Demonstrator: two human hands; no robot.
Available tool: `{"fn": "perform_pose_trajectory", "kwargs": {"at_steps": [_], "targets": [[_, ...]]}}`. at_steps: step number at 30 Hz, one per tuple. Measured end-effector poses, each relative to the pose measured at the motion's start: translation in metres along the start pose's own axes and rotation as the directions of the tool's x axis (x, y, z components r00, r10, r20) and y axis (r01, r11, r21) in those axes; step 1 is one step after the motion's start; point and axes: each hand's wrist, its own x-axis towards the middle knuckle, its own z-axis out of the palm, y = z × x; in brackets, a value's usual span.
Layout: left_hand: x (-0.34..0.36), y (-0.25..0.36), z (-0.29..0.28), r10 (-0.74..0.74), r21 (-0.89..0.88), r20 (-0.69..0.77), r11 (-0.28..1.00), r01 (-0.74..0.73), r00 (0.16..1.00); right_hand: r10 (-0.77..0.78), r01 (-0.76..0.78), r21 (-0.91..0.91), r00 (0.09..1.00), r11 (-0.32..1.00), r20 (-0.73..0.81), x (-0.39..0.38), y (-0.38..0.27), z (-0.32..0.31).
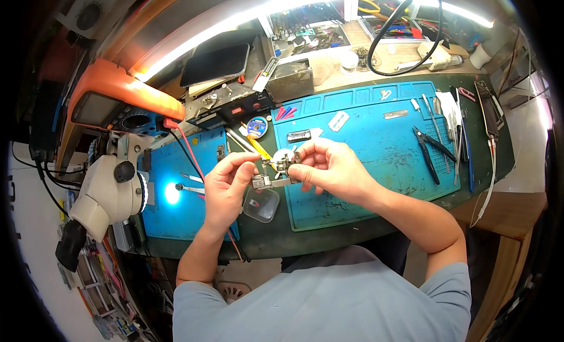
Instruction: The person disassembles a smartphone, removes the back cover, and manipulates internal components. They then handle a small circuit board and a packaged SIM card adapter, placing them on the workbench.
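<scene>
A small electronic board assembly (265, 181) with metal shields is held between my two hands over the middle of the bench. My left hand (229, 183) pinches it at the left end, thumb and fingers closed on it. My right hand (329, 168) grips its right end with bent fingers. Just below the board lies a clear plastic box (261, 208). Behind it are a yellow tool (259, 146), a blue spool (257, 127) and a small black part (298, 136) on the mat.
Blue mats (370, 201) cover much of the bench. A stereo microscope (106, 195) and orange multimeter (111, 101) crowd the left. At right lie black cutters (429, 157), tweezers and cables. A razor blade (338, 121) is near the back, with a black tablet (216, 63) beyond.
</scene>
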Motion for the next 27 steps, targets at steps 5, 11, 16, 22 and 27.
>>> {"fn": "perform_pose_trajectory", "kwargs": {"at_steps": [5, 11, 16, 22, 27], "targets": [[-0.002, -0.001, 0.003, 0.041, 0.058, 0.019, 0.997, -0.042, 0.999, -0.03, 0.03, -0.028, 1.0, 0.999, 0.0, 0.002, 0.007, 0.001], [-0.001, -0.002, 0.002, 0.011, 0.011, 0.027, 1.0, -0.011, 1.0, -0.036, 0.036, -0.018, 0.999, 0.999, -0.035, 0.003, 0.006, 0.002], [-0.001, -0.006, 0.0, -0.007, -0.034, -0.002, 0.999, 0.007, 1.0, -0.072, 0.07, -0.034, 0.997, 0.997, -0.037, 0.004, 0.007, 0.0], [-0.001, -0.006, 0.001, 0.002, -0.048, -0.023, 0.999, -0.003, 1.0, -0.094, 0.095, 0.016, 0.995, 0.995, -0.04, 0.007, 0.015, -0.002], [-0.001, -0.004, -0.001, 0.008, -0.046, -0.012, 0.999, -0.008, 1.0, -0.071, 0.07, -0.011, 0.997, 0.997, -0.042, 0.003, 0.006, 0.002]]}}
